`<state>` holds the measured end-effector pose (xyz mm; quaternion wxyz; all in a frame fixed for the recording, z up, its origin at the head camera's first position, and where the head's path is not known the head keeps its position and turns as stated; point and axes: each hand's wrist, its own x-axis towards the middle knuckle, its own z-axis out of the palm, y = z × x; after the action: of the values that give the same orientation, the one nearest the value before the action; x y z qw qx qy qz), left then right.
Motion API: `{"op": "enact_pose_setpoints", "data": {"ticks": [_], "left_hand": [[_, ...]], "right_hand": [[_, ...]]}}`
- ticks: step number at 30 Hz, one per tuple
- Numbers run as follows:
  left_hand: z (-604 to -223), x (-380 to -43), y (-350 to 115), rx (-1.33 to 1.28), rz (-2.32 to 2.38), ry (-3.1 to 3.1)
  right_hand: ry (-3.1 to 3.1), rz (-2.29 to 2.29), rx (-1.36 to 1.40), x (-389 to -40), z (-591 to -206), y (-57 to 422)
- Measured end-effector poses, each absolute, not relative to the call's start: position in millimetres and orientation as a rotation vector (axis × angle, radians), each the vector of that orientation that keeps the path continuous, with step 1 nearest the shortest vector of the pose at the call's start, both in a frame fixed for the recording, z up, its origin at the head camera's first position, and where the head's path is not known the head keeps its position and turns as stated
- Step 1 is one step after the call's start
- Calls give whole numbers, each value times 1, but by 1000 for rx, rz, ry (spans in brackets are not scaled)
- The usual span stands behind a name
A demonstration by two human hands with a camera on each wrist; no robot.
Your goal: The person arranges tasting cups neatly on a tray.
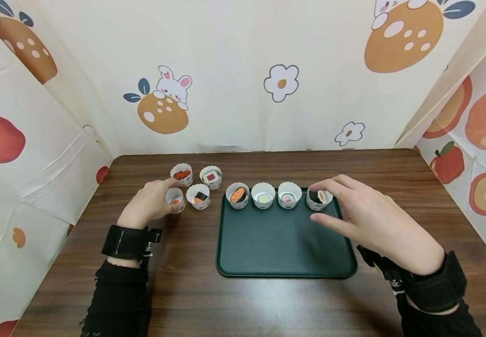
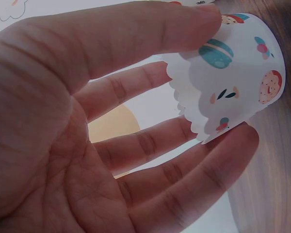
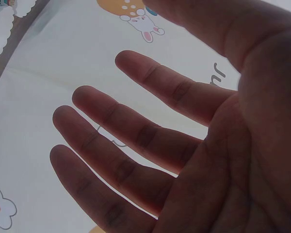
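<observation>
My left hand (image 1: 147, 202) holds a scalloped paper cup (image 2: 242, 73) on the table, thumb on one side and fingers on the other. An orange-centred sushi piece (image 1: 176, 201) lies inside that cup. Beside it stand three more cups, holding a sushi piece with orange and black (image 1: 200, 197), a red-topped piece (image 1: 181, 175) and a pale piece with a red square (image 1: 211, 176). My right hand (image 1: 363, 213) hovers with fingers spread and nothing held, near the rightmost cup (image 1: 320, 202) on the green tray (image 1: 285, 243). That cup contains a black-and-white piece.
Along the tray's back edge stand a cup with an orange-topped sushi piece (image 1: 238, 195), a cup with a yellow-green centred piece (image 1: 263, 196) and a cup with a pinkish piece (image 1: 289, 195). The wooden table (image 1: 192, 290) ends at a printed curtain (image 1: 234, 103).
</observation>
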<state>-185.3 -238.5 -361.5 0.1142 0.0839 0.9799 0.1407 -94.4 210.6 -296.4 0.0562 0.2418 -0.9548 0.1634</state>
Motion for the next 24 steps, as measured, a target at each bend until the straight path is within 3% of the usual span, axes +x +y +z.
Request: {"op": "enact_pose_setpoints", "data": {"ticks": [12, 24], "left_hand": [[-363, -188, -241, 263, 428, 2873], [-336, -170, -234, 330, 401, 2993]], "right_hand": [[-2902, 494, 721, -94, -296, 213], [-2921, 506, 711, -94, -296, 211]]}}
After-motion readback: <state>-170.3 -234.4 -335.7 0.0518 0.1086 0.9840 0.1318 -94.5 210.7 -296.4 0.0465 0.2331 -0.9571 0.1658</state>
